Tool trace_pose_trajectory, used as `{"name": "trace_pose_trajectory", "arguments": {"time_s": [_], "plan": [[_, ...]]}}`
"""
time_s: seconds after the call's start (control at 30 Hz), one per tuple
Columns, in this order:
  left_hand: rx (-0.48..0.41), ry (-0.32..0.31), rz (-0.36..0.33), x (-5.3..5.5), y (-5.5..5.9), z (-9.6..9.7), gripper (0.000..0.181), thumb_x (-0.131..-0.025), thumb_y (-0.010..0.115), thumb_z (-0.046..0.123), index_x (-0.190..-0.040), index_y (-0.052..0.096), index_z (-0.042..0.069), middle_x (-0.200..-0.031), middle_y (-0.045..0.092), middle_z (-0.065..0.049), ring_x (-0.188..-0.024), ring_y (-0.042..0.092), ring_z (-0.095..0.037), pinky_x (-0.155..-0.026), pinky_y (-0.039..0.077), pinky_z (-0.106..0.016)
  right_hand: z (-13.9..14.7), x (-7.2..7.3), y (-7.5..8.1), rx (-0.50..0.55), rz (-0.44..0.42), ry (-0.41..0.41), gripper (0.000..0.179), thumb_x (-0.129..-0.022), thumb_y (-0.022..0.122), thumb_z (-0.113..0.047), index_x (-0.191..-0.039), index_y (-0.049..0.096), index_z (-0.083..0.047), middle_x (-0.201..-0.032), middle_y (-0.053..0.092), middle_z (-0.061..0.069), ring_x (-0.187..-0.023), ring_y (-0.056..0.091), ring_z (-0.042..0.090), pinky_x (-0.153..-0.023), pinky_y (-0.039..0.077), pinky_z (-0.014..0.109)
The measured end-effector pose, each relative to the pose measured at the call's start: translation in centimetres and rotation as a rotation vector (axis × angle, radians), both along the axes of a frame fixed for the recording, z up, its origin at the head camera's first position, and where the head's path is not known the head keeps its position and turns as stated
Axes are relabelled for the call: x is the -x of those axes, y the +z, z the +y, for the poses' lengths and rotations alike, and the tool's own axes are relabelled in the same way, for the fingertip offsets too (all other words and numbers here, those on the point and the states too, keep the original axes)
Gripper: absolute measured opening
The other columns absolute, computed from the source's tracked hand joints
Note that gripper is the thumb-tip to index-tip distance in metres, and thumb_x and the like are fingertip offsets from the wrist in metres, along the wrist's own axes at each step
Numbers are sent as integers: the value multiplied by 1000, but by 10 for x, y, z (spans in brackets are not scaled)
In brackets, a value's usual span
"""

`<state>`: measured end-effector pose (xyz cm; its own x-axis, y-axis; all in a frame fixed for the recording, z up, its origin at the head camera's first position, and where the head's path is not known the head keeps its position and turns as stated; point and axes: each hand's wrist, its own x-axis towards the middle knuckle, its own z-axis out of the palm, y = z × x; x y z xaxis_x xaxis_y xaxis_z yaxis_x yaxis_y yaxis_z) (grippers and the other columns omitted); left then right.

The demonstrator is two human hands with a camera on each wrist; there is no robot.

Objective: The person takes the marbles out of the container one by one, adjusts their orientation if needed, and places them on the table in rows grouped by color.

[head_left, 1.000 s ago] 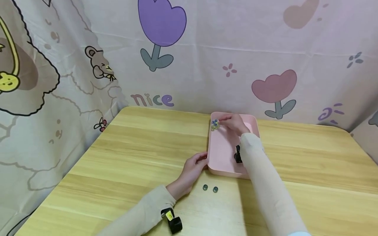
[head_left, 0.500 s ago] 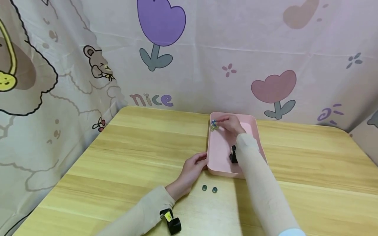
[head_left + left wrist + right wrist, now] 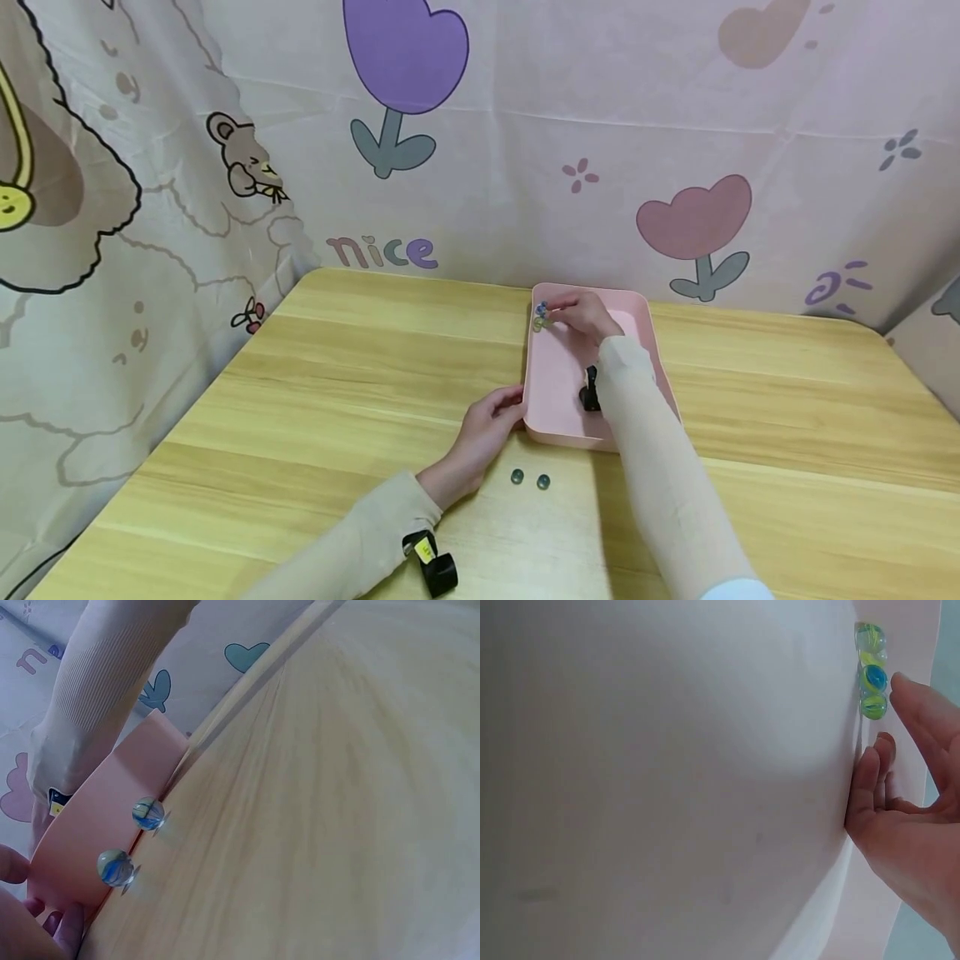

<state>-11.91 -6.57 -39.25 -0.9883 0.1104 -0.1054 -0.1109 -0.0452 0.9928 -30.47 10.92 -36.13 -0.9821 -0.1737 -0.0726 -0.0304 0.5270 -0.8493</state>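
In the head view, my left hand (image 3: 480,437) grips the near left corner of a pink tray (image 3: 558,392). The left wrist view has the thumb at the rim and the fingers low against the outer wall. My right hand (image 3: 585,315) is inside the tray at its far left corner, beside a cluster of blue and yellow-green glass marbles (image 3: 874,677) against the wall. In the right wrist view the thumb and fingers stand apart with nothing between them, fingertips right at the cluster, the lower fingers resting on the tray floor.
Two glass marbles, a left one (image 3: 517,477) and a right one (image 3: 543,482), lie on the wooden table (image 3: 360,358) in front of the tray. A patterned curtain (image 3: 510,167) hangs along the table's back and left edges.
My right hand has shifted slightly left, and the marble cluster sits closer together against the tray's left wall. The left hand keeps its place on the tray.
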Motion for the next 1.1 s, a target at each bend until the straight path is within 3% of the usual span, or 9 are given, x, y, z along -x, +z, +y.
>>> {"name": "trace_pose_trajectory", "arguments": {"time_s": [0.2,0.4,0.6,0.77,1.1], "plan": [[4,7,-1,1,-1,0,37,-97,55,9,-131,54,-4,-119,59,-12,-104,58,-20,-91,51,-30,-4,-2,4,-1,4,-11,24,-89,66,-2,-111,68,8,-121,63,20,-112,53,25,-97,43,31],[-1,6,11,1,0,0,37,-97,55,9,-131,53,-5,-118,59,-14,-103,58,-21,-91,51,-30,-6,-2,5,-27,44,-21,21,-88,67,-3,-107,70,8,-115,66,20,-105,53,23,-90,42,28],[-11,7,15,0,2,1,37,-97,55,9,-132,53,-5,-121,59,-15,-105,58,-22,-91,52,-30,-10,-2,5,-27,25,-46,20,-89,67,-3,-106,70,9,-115,66,20,-107,56,25,-100,43,34],[-20,8,22,1,2,1,37,-97,55,8,-131,53,-6,-120,59,-16,-104,58,-23,-91,52,-31,-12,-2,5,-11,12,-62,19,-89,67,-2,-104,70,9,-112,67,20,-103,57,25,-97,45,34],[-20,9,14,0,0,1,37,-97,55,8,-131,53,-6,-121,59,-16,-104,58,-22,-91,52,-30,-14,-3,0,-50,32,-27,17,-87,69,-4,-98,71,9,-108,68,19,-104,57,26,-103,42,39]]}}
